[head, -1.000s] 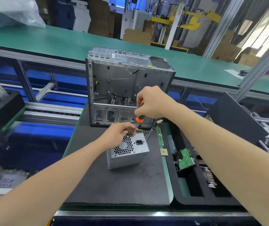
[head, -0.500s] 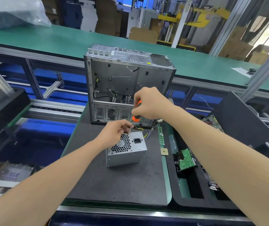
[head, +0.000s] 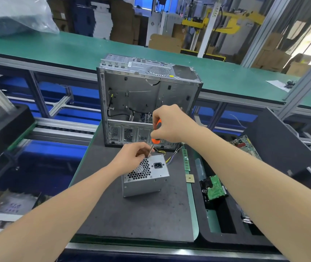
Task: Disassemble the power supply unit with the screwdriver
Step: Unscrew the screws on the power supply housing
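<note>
A grey metal power supply unit (head: 147, 183) stands on the dark mat (head: 132, 220), its honeycomb fan grille and power socket facing up. My right hand (head: 169, 124) grips the orange-and-black handle of a screwdriver (head: 156, 134), held nearly upright. Its thin shaft points down at the unit's top far-left corner. My left hand (head: 133, 154) rests on that same corner, fingers curled around the shaft near its tip. The tip itself is hidden by my fingers. Coloured wires (head: 171, 157) trail from the unit's far side.
An open, empty computer case (head: 147, 95) stands upright just behind the unit. Right of the mat, a black foam tray (head: 218, 233) holds a green circuit board (head: 215, 188) and other parts; a memory stick and small chip lie at its edge. Green conveyor belt runs behind.
Both hands stay on the unit's far-left corner. The scene has shifted slightly in view as my head moved; the screwdriver stays upright over the same spot.
</note>
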Action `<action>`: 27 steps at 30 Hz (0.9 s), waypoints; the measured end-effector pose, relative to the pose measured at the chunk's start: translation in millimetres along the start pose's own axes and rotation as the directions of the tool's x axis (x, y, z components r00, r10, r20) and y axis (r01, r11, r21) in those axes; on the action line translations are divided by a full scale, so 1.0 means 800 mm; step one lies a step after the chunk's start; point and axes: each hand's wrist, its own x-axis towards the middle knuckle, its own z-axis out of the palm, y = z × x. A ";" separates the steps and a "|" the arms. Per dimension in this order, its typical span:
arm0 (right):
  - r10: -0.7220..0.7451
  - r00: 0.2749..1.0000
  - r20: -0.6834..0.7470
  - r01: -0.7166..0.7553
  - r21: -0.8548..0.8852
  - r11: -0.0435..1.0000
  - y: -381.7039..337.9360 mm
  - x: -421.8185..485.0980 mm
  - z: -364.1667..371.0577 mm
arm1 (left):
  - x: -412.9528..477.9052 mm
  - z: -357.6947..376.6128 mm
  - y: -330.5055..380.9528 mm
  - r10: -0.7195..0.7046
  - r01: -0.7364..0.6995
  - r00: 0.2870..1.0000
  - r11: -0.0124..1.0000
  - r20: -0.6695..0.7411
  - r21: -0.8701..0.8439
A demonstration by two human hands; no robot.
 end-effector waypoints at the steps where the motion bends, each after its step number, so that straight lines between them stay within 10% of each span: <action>1: 0.000 1.000 -0.026 -0.001 -0.040 0.999 -0.003 0.001 0.004 | -0.001 0.001 0.000 0.015 -0.015 1.000 0.999 0.001 -0.031; 6: 0.087 0.989 -0.120 -0.102 -0.131 0.986 -0.017 0.014 0.011 | -0.002 0.012 0.003 0.026 -0.026 0.996 1.000 -0.085 0.002; 21: -0.456 0.830 0.321 0.516 -0.133 0.846 0.007 0.023 -0.033 | -0.007 0.021 0.022 -0.012 0.035 0.984 0.991 -0.178 0.130; 27: -0.111 0.989 -0.099 0.093 -0.171 0.981 0.010 0.026 -0.011 | -0.004 0.027 0.020 -0.026 0.058 0.976 0.989 -0.218 0.137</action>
